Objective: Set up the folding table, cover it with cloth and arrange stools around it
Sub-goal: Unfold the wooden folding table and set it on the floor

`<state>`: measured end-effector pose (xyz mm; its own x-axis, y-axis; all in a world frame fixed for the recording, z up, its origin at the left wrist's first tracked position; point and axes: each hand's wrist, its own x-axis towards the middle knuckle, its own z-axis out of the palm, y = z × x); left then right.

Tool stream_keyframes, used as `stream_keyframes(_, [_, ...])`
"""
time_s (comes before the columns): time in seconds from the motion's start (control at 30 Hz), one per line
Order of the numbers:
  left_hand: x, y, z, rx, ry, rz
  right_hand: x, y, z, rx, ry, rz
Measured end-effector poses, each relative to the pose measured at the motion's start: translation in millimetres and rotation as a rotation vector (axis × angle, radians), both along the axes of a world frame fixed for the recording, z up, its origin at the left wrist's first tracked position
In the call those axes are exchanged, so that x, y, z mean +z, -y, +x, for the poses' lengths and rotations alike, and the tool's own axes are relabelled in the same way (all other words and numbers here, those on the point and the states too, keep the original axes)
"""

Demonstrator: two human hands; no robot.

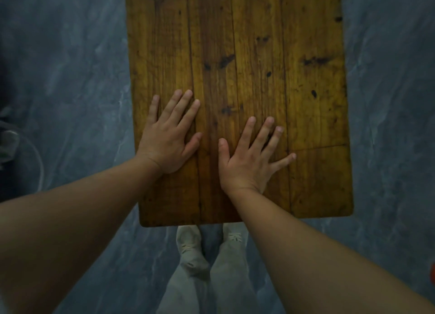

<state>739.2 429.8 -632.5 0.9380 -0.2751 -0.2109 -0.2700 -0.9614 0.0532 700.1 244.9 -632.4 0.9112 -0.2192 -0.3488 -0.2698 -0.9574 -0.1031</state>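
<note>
Looking straight down here. The surface is top side up in the middle of the view, running away from the person, with its near short edge just above their shoes. It's made of yellow-brown wooden planks laid lengthwise, with dark knots and a few scratches, and the wood is bare all over. Its far end runs out of the top of the frame. The legs are hidden under the top, so I can't tell how they stand.

Both grips are flat on it, palms down, at the near end. The left grip lies close to the left long edge, with its fingers straight and mostly together and the thumb angled out toward the other one. It's open and holds nothing. The right grip is more or less mid-width and a bit nearer the person. Its fingers are straight and fanned wide, with the little finger splayed off to the right. It's also open and only resting on the wood. The two thumbs are near each other but apart. Both forearms are bare.

The floor is a grey-blue marbled sort. Light trousers show at the bottom. There's a dim grey thing with a curved outline at the left edge and a bit of orange at the right edge. Can't tell what either is.
</note>
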Motion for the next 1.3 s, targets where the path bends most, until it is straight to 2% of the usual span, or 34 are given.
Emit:
stream_keyframes(0.1, [7,8,-13,0.059,0.002,0.051,9,7,-8,0.043,-0.040,0.031])
stream_keyframes(0.17, [17,17,-26,0.106,-0.006,0.001,19,18,-12,0.114,-0.087,0.063])
stream_keyframes(0.3, [31,38,-73,-0.142,-0.094,-0.134,36,57,-30,0.423,-0.123,0.103])
stream_keyframes(0.4, [22,51,-109,-0.262,-0.193,-0.029,37,88,-52,0.704,-0.175,0.037])
stream_keyframes(0.53, [10,65,-129,-0.252,-0.215,0.120,28,103,-63,0.867,-0.217,-0.113])
stream_keyframes(0.67, [14,70,-130,-0.238,-0.224,0.120,27,93,-70,0.868,-0.211,-0.202])
stream_keyframes(0.97, [11,67,-136,-0.237,-0.224,0.093,28,84,-89,0.825,-0.225,-0.184])
stream_keyframes(1.3, [14,50,-136,-0.270,-0.203,0.128,20,67,-103,0.777,-0.147,-0.192])
